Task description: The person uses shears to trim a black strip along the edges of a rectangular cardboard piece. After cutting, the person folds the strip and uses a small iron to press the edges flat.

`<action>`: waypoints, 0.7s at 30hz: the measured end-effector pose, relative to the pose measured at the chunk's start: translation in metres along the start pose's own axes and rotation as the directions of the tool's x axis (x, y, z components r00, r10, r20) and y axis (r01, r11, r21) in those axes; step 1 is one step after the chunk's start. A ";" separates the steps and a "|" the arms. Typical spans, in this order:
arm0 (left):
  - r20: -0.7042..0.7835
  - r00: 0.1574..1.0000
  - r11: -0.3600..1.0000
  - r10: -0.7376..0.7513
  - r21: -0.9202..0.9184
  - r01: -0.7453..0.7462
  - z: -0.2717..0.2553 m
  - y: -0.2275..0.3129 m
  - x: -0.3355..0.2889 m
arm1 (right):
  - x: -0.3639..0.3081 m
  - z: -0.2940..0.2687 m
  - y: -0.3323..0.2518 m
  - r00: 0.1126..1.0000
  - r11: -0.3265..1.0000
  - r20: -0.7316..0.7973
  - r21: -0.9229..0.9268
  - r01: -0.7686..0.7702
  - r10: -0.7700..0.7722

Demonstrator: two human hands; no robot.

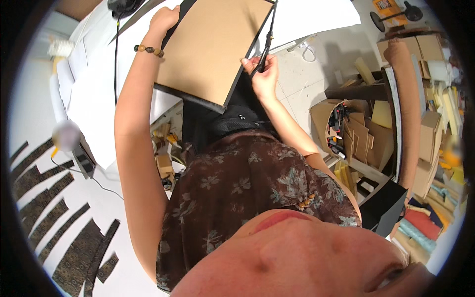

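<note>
A flat tan board (210,49) with black edging is tilted in front of my body, partly over the white table. My left hand (165,21) grips its upper left edge, where a dark strip shows beside the board. On the board's right side, my right hand (264,74) is closed around the black handles of a pair of scissors (267,45). The scissors' blades point up along the right edge of the board. My right thumb and fingertips lie close to that edge; whether they also touch the board I cannot tell.
The white table (316,20) spreads beyond the board. Several dark patterned strips (74,252) lie on a white surface at the lower left. On the right stand a cardboard box (321,119) with scraps and a shelf of stacked boxes. A black cable (117,64) runs at the left.
</note>
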State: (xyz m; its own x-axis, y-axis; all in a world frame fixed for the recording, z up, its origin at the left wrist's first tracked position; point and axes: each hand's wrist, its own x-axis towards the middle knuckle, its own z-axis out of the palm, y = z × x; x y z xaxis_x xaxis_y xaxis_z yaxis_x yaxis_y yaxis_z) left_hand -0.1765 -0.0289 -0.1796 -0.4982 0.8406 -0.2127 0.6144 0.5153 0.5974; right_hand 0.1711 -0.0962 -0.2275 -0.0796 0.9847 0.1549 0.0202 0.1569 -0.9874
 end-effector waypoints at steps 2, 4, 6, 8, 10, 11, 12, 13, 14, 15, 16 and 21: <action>-0.034 0.996 0.995 -0.081 -0.061 0.079 0.002 -0.008 0.006 | -0.006 0.009 0.002 0.993 0.994 0.073 0.052 -0.092 0.088; 0.029 0.992 0.975 -0.121 -0.182 0.124 0.001 -0.011 0.014 | -0.008 0.012 0.008 0.992 0.993 0.090 0.072 -0.095 0.089; 0.126 0.974 0.905 -0.187 -0.364 0.221 -0.011 0.022 -0.008 | -0.007 0.013 0.013 0.992 0.995 0.112 0.065 -0.070 0.063; 0.130 0.974 0.830 -0.184 -0.511 0.225 -0.022 0.021 -0.012 | -0.011 0.020 0.005 0.989 0.997 0.140 0.057 -0.054 0.046; -0.025 0.992 0.937 -0.127 -0.330 0.112 -0.038 0.025 -0.010 | -0.017 0.023 -0.004 0.984 0.998 0.175 0.034 -0.051 0.044; -0.074 0.996 0.960 -0.060 -0.277 0.037 -0.048 0.035 -0.019 | -0.019 0.020 -0.003 0.977 0.993 0.193 0.059 -0.100 0.087; -0.119 0.993 0.975 0.010 -0.218 -0.036 -0.058 0.045 -0.029 | -0.025 0.013 -0.004 0.983 0.994 0.171 0.072 -0.078 0.065; -0.264 0.958 0.992 0.108 -0.026 -0.119 -0.061 0.086 -0.058 | -0.028 -0.004 -0.003 0.993 0.997 0.116 0.068 -0.043 0.035; -0.511 0.828 0.973 0.232 0.119 -0.199 -0.065 0.107 -0.090 | -0.030 -0.013 -0.008 0.996 0.996 0.093 0.088 -0.004 -0.004; -0.516 0.822 0.969 0.241 0.168 -0.179 -0.082 0.124 -0.116 | -0.034 -0.025 -0.019 0.997 0.988 0.058 0.151 0.034 -0.043; -0.567 0.756 0.944 0.327 0.161 -0.288 -0.093 0.133 -0.143 | -0.039 -0.040 -0.031 0.997 0.976 0.018 0.206 0.071 -0.077; -0.777 0.438 0.802 0.453 0.141 -0.580 -0.133 0.170 -0.240 | -0.036 -0.111 -0.134 0.971 0.965 0.160 0.220 0.143 -0.181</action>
State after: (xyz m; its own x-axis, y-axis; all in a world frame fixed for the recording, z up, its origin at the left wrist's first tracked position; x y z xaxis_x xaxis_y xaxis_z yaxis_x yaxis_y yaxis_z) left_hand -0.0337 -0.1646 0.0760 -0.4148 0.4717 0.7781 0.8684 -0.0503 0.4934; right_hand 0.2821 -0.1443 -0.0968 -0.2399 0.9154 0.3234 -0.2108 0.2760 -0.9377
